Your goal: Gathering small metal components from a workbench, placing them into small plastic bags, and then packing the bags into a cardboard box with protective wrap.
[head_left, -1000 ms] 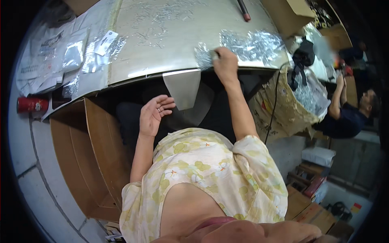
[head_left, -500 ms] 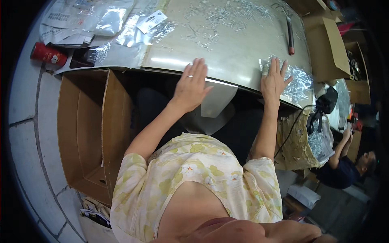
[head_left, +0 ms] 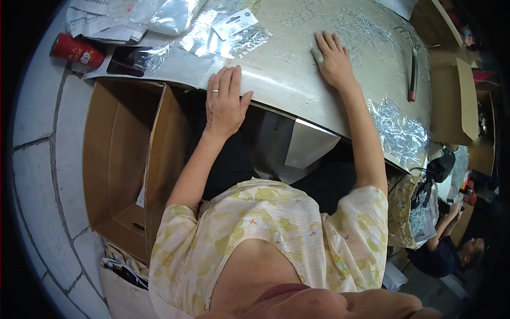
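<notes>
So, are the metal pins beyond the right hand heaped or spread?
Spread: the metal pins lie scattered, with tabletop showing between them.

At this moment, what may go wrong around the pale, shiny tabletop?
The right hand is among scattered thin silver metal pieces; a fingertip might get pricked if their ends are sharp, which I cannot tell.

The right forearm is close beside a glittering silver heap with clear plastic near the front edge of the pale, shiny tabletop; a bump could push pieces off.
</notes>
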{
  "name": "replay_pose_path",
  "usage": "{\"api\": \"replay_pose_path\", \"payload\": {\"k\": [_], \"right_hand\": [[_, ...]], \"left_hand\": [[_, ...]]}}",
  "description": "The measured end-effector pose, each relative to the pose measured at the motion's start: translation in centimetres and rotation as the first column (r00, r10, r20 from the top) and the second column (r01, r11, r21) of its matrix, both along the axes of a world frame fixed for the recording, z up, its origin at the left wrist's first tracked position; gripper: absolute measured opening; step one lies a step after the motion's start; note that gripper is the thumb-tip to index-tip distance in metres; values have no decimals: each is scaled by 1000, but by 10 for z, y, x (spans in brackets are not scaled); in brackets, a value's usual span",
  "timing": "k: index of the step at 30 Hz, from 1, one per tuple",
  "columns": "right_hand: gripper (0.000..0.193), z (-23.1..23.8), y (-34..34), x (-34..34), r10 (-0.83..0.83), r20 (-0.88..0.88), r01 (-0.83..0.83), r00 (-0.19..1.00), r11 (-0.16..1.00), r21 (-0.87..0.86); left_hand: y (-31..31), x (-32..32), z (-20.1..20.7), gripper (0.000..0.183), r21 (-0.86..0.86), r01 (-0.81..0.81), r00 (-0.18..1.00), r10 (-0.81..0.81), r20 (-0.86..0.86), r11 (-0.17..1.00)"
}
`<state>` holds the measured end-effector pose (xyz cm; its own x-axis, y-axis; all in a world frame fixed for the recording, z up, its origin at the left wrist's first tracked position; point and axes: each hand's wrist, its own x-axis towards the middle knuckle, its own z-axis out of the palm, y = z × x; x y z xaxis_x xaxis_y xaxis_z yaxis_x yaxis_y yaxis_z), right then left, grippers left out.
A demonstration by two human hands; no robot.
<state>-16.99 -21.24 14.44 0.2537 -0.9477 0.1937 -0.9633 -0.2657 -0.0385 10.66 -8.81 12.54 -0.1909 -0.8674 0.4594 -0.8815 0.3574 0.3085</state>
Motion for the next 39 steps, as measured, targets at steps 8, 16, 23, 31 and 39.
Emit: {"api": "replay_pose_path", "payload": {"k": [8, 16, 23, 31, 39], "right_hand": [[49, 7, 7, -32, -10, 420, 65, 908, 991, -118], [63, -7, -2, -32, -122, 53, 119, 991, 992, 51], [60, -12, 15, -43, 9, 207, -6, 978, 1000, -14], [56, -3, -9, -43, 12, 313, -16, 950, 1000, 11], [42, 36, 99, -25, 36, 443, -36, 896, 999, -9]], "left_hand": [[-26, 18, 8, 51, -148, -7, 1000, 10, 19, 989], [-18, 22, -5, 44, -70, 9, 999, -13, -52, 998], [-12, 28, -17, 37, -245, 114, 993, -121, -15, 963], [-5, 26, -25, 15, -295, 123, 867, -247, -432, 948], [-4, 4, 13, 12, -5, 169, 683, -121, -721, 986]]}}
